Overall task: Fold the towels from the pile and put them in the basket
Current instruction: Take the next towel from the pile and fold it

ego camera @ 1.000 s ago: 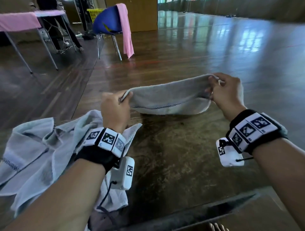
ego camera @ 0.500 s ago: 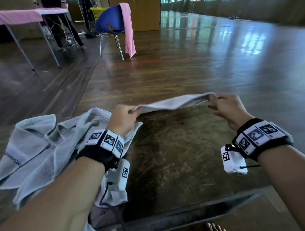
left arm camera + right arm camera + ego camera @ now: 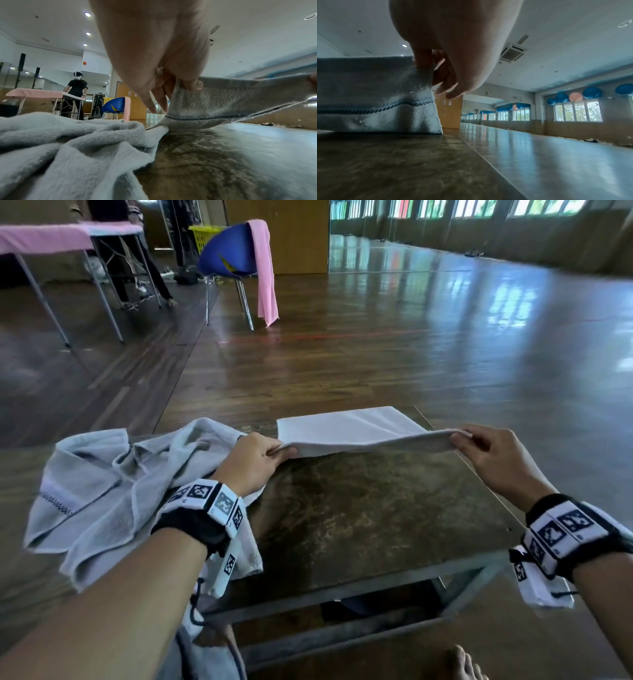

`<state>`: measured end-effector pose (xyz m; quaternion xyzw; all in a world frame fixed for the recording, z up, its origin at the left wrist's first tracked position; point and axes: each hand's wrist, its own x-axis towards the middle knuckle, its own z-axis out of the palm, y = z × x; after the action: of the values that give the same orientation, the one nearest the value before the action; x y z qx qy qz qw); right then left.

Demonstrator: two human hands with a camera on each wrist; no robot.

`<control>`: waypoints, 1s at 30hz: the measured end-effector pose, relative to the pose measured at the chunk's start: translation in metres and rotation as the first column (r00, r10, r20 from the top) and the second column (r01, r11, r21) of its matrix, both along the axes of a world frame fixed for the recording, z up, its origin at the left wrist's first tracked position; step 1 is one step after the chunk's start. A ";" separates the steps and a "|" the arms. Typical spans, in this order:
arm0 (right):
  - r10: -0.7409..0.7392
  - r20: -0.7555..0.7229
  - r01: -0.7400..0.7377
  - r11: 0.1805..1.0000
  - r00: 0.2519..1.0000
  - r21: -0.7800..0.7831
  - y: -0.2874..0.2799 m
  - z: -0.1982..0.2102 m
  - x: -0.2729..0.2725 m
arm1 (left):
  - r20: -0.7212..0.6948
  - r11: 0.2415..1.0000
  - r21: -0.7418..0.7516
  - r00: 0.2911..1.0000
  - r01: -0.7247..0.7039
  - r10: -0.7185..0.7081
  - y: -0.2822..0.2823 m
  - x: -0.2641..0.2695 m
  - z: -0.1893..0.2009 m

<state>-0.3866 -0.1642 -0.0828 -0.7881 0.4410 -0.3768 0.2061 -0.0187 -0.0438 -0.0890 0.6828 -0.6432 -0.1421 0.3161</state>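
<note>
Grey towel (image 3: 349, 428) hides both hands' fingertips.

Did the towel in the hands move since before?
Yes. The towel came down toward the table; its far part now lies flat there, with the left hand and right hand pinching its near edge.

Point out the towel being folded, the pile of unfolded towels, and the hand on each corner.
Towel being folded (image 3: 346, 426), head view, flat top layer.
Towel pile (image 3: 113, 491), head view, crumpled middle.
Left hand (image 3: 250, 462), head view, back of hand.
Right hand (image 3: 496, 460), head view, back of hand.
</note>
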 end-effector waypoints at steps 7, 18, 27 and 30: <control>0.065 -0.017 -0.064 0.994 0.998 0.090 0.060 -0.002 -0.039 | -0.078 0.996 -0.002 0.993 0.085 -0.085 0.023 -0.019 0.003; 0.238 0.056 -0.224 0.774 0.970 0.593 0.086 0.005 -0.044 | -0.237 0.856 0.478 0.967 0.198 -0.091 0.042 -0.029 0.009; -0.138 -0.136 0.170 0.950 0.981 0.261 0.048 -0.022 -0.012 | 0.001 0.977 0.192 0.995 -0.095 0.097 0.024 -0.030 -0.013; -0.121 -0.276 0.192 0.949 0.954 0.249 0.043 -0.030 0.000 | 0.049 0.961 0.277 0.999 -0.003 -0.011 0.022 -0.028 -0.025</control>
<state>-0.3867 -0.1217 -0.1132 -0.7564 0.5733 -0.2223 0.2230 -0.0472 -0.0221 -0.1138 0.7222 -0.6262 -0.2143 0.2011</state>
